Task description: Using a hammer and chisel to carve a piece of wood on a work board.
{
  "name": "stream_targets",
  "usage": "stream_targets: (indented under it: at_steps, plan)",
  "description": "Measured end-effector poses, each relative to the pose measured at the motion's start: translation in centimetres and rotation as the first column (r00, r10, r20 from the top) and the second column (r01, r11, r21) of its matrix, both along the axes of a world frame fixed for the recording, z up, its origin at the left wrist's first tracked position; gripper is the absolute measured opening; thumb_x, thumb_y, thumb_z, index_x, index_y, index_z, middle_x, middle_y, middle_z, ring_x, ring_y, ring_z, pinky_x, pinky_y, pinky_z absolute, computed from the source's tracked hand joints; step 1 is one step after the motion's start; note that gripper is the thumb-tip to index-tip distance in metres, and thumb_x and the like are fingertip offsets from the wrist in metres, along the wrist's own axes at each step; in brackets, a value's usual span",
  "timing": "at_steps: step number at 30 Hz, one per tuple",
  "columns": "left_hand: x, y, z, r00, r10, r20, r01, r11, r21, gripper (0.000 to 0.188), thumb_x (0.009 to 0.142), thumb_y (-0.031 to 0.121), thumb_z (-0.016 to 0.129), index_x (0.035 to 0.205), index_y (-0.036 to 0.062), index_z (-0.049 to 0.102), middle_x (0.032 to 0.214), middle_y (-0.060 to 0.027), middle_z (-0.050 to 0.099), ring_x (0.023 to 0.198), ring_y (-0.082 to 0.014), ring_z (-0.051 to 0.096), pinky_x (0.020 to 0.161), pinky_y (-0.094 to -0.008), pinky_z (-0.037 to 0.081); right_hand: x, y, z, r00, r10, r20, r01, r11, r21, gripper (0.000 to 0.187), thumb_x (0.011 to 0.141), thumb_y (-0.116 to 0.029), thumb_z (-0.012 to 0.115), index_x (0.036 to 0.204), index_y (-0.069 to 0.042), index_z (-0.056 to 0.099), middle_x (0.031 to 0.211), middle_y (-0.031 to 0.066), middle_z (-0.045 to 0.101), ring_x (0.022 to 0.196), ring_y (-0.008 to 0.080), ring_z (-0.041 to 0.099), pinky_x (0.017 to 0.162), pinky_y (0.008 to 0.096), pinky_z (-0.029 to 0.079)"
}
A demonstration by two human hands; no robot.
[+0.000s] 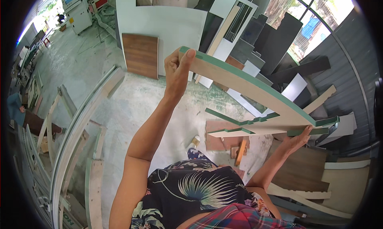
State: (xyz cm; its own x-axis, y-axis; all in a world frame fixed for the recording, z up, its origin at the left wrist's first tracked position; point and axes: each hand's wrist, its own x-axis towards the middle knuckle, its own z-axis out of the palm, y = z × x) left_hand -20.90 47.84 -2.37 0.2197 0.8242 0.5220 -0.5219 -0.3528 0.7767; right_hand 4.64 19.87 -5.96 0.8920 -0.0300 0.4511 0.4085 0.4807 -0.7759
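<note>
- Head view: the left hand (178,69) grips the upper end of a long board (239,83), thumb over the edge and fingers curled.
- The right hand (298,141), lower and farther off to the right, grasps the board's other end, thumb on a green edge.
- The board slants between both hands, lifted above the floor; its face is smooth and beige, its rim green, its outline bowed, with stepped, zigzag edges near the right hand.
- Below the hands spreads a pale concrete floor (131,101), stained and dusty, with a reddish-brown sheet (215,143) and an orange-brown strip (241,152) lying between them.
- Beyond the left hand, a brown wood-grain panel (140,55) leans against a large white panel (171,25).
- Beyond the board, dark flat sheets (279,37) stand propped near a barred window (307,25); a ribbed grey wall (359,49) rises past the right hand.
- Left of the left hand run long rails (79,125); farther out, a co-worker (16,105) and a boxy white machine (78,13).
</note>
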Motion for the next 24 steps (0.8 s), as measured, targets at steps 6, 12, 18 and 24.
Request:
stream_targets:
  at_steps: [6,12,18,24]
  plan:
    - [7.4,11.4,0.1,0.986,0.142,-0.087,-0.143,0.990,-0.010,0.044,0.097,0.040,0.059,0.068,0.0079,0.047,0.065,0.0074,0.039,0.064,-0.0037,0.032,0.056,-0.0250,0.025,9.8,12.8,-2.8,0.989,0.037,-0.141,-0.018,0.991,0.135,0.041,0.094,-0.036,0.064,0.115,-0.002,0.055,0.107,0.0065,0.060,0.095,0.0148,0.058,0.078,0.0321,0.050]
    - [13.9,24.9,0.3,0.951,0.307,-0.027,-0.304,0.949,0.084,0.045,0.097,0.033,0.060,0.065,0.0121,0.035,0.066,0.0088,0.031,0.065,-0.0045,0.025,0.056,-0.0265,0.019,16.5,28.4,-3.8,0.972,0.163,-0.172,-0.135,0.977,0.163,0.024,0.096,-0.028,0.062,0.098,-0.005,0.058,0.090,0.0019,0.060,0.081,0.0109,0.058,0.071,0.0278,0.048]
    - [20.0,40.3,-2.0,0.959,0.283,-0.002,-0.281,0.955,0.094,0.044,0.094,0.027,0.061,0.063,0.0110,0.034,0.064,0.0086,0.031,0.064,-0.0052,0.025,0.056,-0.0271,0.020,23.6,43.7,-6.9,0.956,0.273,-0.106,-0.245,0.944,0.222,0.016,0.100,-0.022,0.056,0.091,-0.008,0.054,0.084,-0.0020,0.055,0.076,0.0058,0.055,0.067,0.0260,0.046]
    - [28.3,56.2,-5.5,0.969,0.240,-0.051,-0.240,0.971,0.023,0.045,0.091,0.029,0.061,0.061,0.0097,0.034,0.061,0.0069,0.032,0.063,-0.0062,0.027,0.056,-0.0282,0.022,29.7,57.5,-10.6,0.956,0.258,-0.136,-0.227,0.951,0.208,0.017,0.098,-0.022,0.060,0.095,-0.006,0.057,0.085,-0.0030,0.055,0.077,0.0062,0.054,0.069,0.0257,0.045]
